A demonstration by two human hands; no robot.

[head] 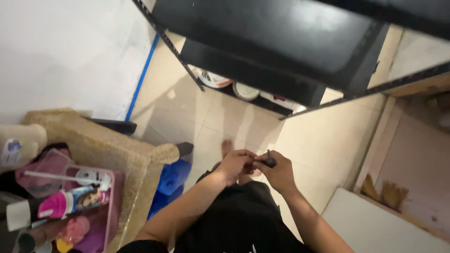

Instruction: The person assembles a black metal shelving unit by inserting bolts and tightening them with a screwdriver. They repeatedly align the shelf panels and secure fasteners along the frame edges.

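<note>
My left hand and my right hand meet in front of my waist, above the tiled floor. Both pinch a small dark object with a thin stem sticking up; the right fingers hold its rounded body and the left fingertips touch its side. What the object is stays too small to tell. Below the hands I see my black clothing and a bare foot on the tiles.
A black metal shelf rack stands ahead, with round white containers under it. At left a tan box holds a pink tray of bottles and tubes. Blue rolls lie beside it. A white board sits lower right.
</note>
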